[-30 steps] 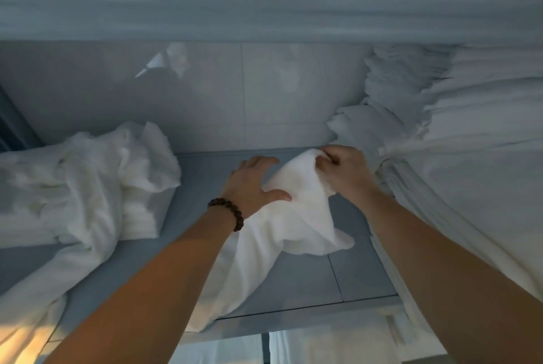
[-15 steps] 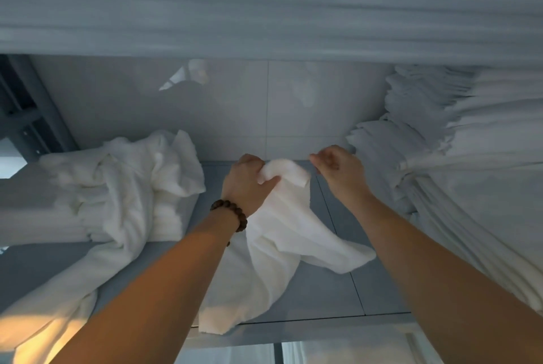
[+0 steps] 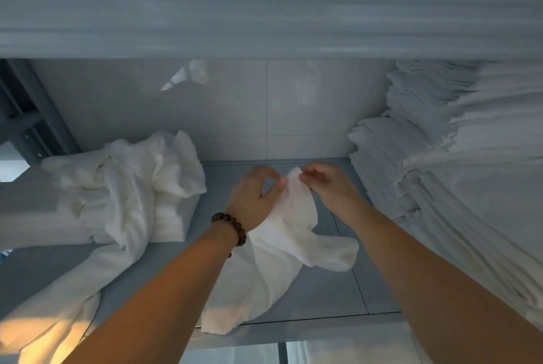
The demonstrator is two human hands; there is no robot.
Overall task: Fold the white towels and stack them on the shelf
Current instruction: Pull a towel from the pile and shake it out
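Centrally, white towel (image 3: 282,249) hangs crumpled over grey shelf (image 3: 323,290), top corner pinched between left hand (image 3: 254,197) and right hand (image 3: 326,184), fingers curled tight on it. Bead bracelet (image 3: 230,230) on left wrist. Folded stack (image 3: 440,187) right, loose towel pile (image 3: 117,187) left.

Grey tiled alcove in dim, cool light

Behind the hands stands a glossy grey tiled wall (image 3: 293,117) with thin grout lines and a pale reflection (image 3: 188,76) up and to their left. Far left of them, dark metal uprights (image 3: 26,120) rise at a slant. A blurred pale band (image 3: 264,2) spans the view above. Warm yellow light (image 3: 44,337) falls low at the left, well below the hands.
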